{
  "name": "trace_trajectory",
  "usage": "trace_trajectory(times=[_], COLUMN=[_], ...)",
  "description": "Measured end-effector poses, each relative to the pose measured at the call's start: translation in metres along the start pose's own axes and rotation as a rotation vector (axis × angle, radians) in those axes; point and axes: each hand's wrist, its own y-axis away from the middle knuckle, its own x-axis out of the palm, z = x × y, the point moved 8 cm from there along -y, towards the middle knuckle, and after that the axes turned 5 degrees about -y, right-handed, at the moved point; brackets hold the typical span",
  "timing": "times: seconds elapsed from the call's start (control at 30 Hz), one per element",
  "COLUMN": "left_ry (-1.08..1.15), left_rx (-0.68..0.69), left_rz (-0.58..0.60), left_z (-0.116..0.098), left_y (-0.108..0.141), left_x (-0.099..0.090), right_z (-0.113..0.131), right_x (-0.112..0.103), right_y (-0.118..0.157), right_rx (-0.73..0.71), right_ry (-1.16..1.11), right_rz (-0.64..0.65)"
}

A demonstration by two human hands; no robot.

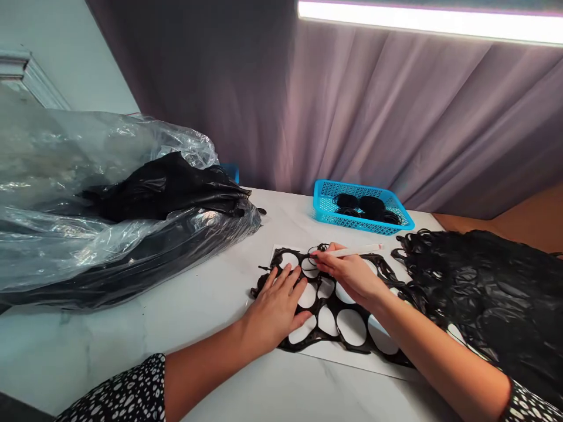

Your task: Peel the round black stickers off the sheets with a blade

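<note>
A black leather-like sheet [332, 302] full of large round and oval holes lies on a white board [303, 347]. My left hand [275, 305] rests flat on the left part of the sheet, fingers spread. My right hand [341, 266] grips a slim white pen-like tool [358, 250] near its tip; its exact kind I cannot make out. That tip is at the sheet's far edge, beside a hole and a thin black ring [313, 255]. My right forearm hides part of the sheet's right side.
Behind the board stands a blue plastic basket [323, 214] with several bundles of thin black rings. A large pile of black cut-out material [497, 293] lies to the right. Clear plastic bags [185, 240] with black material cover the left. A light tube [431, 22] hangs above.
</note>
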Motion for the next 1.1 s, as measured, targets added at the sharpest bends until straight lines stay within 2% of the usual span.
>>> trace_trajectory(times=[0.13,0.23,0.87,0.93,1.0,1.1], left_ry=[-0.003,0.01,0.0,0.004,0.015,0.04], left_rx=[-0.012,-0.013,-0.011,-0.017,-0.022,-0.032], left_rz=[0.006,-0.003,0.001,0.011,0.015,0.004], left_z=[0.002,0.003,0.004,0.004,0.004,0.005], left_y=[0.001,0.002,0.002,0.002,0.003,0.003], left_x=[0.0,0.0,0.001,0.002,0.003,0.002], right_z=[-0.007,-0.004,-0.007,-0.005,-0.003,0.0], right_x=[0.008,0.012,0.012,0.017,0.029,0.052], right_y=[0.005,0.011,0.014,0.018,0.026,0.039], right_rx=[-0.105,-0.166,-0.195,-0.27,-0.408,-0.626], right_ry=[0.445,0.603,0.656,0.776,0.983,1.297], right_rz=[0.112,0.149,0.167,0.154,0.158,0.252])
